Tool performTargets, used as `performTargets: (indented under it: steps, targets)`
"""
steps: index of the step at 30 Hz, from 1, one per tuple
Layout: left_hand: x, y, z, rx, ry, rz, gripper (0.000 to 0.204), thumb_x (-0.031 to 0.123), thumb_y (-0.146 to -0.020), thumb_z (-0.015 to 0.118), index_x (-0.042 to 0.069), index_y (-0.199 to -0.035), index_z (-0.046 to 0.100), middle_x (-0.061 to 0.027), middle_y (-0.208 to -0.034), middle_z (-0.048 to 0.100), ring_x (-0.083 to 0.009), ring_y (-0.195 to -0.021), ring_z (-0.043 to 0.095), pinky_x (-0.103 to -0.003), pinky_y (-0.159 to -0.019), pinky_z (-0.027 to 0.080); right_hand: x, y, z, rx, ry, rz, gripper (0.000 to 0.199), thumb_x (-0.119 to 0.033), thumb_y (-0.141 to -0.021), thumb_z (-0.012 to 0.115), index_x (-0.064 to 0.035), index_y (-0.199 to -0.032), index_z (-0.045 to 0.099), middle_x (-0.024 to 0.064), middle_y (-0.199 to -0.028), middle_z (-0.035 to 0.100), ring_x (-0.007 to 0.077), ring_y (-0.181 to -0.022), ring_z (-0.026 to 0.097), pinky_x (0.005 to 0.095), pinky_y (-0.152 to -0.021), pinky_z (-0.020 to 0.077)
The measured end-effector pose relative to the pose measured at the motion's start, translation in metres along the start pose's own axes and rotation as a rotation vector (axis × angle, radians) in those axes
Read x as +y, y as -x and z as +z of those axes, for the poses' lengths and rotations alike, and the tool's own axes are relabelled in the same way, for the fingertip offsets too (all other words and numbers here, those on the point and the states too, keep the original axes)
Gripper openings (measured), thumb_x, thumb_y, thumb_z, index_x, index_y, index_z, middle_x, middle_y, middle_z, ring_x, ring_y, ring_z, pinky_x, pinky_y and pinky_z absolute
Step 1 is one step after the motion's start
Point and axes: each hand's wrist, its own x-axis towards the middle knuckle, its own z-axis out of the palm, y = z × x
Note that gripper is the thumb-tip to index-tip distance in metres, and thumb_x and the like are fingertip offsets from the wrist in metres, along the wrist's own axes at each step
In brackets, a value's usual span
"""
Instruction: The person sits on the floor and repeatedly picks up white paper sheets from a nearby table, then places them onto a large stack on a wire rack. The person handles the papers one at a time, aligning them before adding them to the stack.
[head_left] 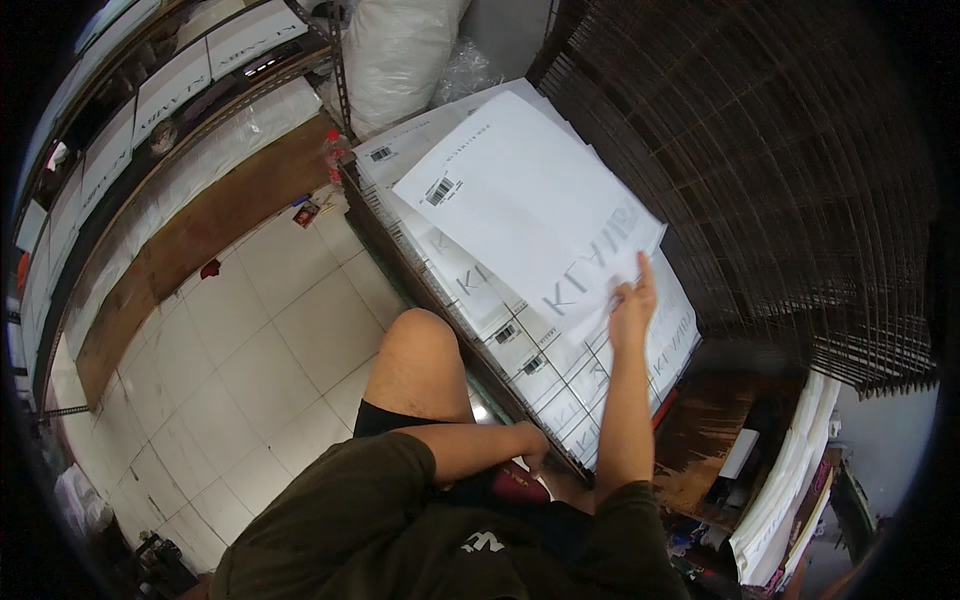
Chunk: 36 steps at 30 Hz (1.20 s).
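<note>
A large white printed sheet (pixel 530 190), with dark lettering and a small barcode label, lies askew over a stack of similar white printed pieces (pixel 470 270). Its lower part is blurred. At its lower right edge is my right hand (pixel 633 300), index finger stretched out and the other fingers curled, seemingly pinching the edge. My left hand (pixel 533 447) hangs bent over my lap, close to the near edge of the stack; its fingers are mostly hidden. A dark red patch (pixel 520 485) shows just below it.
Dark wire racks (pixel 760 150) rise along the right. Stuffed white sacks (pixel 400 60) and a red-capped plastic bottle (pixel 335 155) stand beyond the stack. Shelves with white boxes (pixel 175 90) curve along the left above a tiled floor (pixel 250 350). A worn wooden board (pixel 710 430) lies at right.
</note>
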Motion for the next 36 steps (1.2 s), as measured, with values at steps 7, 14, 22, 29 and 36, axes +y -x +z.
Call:
performTargets:
  steps: [7, 14, 22, 29, 36]
  targets:
    - [-0.003, -0.005, 0.012, 0.105, 0.072, 0.004, 0.063, 0.05, -0.069, 0.072, 0.013, -0.12, 0.06, -0.0106, -0.12, 0.06, -0.0302, -0.111, 0.056, -0.041, -0.088, 0.046, 0.116, 0.049, 0.027, 0.079, -0.033, 0.224, 0.071, 0.018, -0.072, 0.04, -0.0041, -0.139, 0.036, 0.0114, -0.14, 0.038, 0.011, -0.097, 0.052, 0.0207, -0.071, 0.044]
    - [0.002, 0.0, 0.009, 0.106, 0.042, 0.045, 0.07, 0.05, -0.07, 0.071, 0.02, -0.13, 0.051, -0.0063, -0.127, 0.055, -0.0253, -0.12, 0.05, -0.038, -0.09, 0.045, 0.156, 0.06, 0.02, 0.053, 0.077, 0.258, 0.07, 0.014, -0.074, 0.041, -0.0035, -0.141, 0.031, 0.0138, -0.138, 0.04, 0.0152, -0.091, 0.057, 0.0243, -0.072, 0.0475]
    - [0.011, 0.013, -0.003, 0.032, 0.029, -0.03, 0.056, 0.051, -0.075, 0.067, 0.02, -0.122, 0.057, -0.0033, -0.119, 0.059, -0.0214, -0.111, 0.056, -0.036, -0.087, 0.047, 0.163, 0.059, 0.009, 0.036, 0.135, 0.322, 0.074, 0.014, -0.072, 0.042, -0.0094, -0.142, 0.033, 0.0143, -0.142, 0.034, 0.0208, -0.11, 0.051, 0.0277, -0.084, 0.0445]
    - [0.025, 0.056, -0.043, -0.223, 0.159, -0.07, 0.026, 0.045, -0.084, 0.059, 0.021, -0.094, 0.061, 0.0018, -0.093, 0.062, -0.0163, -0.089, 0.06, -0.035, -0.08, 0.048, 0.153, 0.063, 0.014, 0.071, 0.141, 0.368, 0.077, 0.012, -0.072, 0.044, -0.0128, -0.143, 0.029, 0.0176, -0.145, 0.027, 0.0199, -0.107, 0.049, 0.0272, -0.082, 0.0433]
    - [0.02, 0.049, -0.004, 0.275, 0.029, 0.012, 0.037, 0.045, -0.079, 0.065, 0.019, -0.103, 0.059, -0.0007, -0.101, 0.059, -0.0176, -0.093, 0.058, -0.034, -0.08, 0.048, 0.185, 0.06, -0.003, 0.06, 0.175, 0.334, 0.079, 0.013, -0.073, 0.043, -0.0162, -0.144, 0.027, 0.017, -0.149, 0.022, 0.0084, -0.069, 0.048, 0.0205, -0.056, 0.0398]
